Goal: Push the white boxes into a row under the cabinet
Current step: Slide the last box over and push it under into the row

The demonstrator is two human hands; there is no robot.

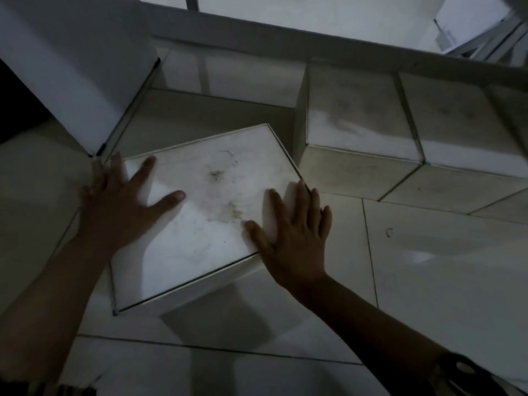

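Smudged white square cardboard box [205, 212] sat skewed on pale tiled floor [443, 267], short of two white boxes [363, 110] lined under white cabinet [285, 44]. Left hand [120, 207] and right hand [294, 238] lay flat, fingers spread, pressing its lid edges, gripping nothing.

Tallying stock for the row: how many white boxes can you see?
3. One skewed box lies on the floor under both hands. Two more sit side by side under the cabinet, to its right. Others may be hidden past the right edge.
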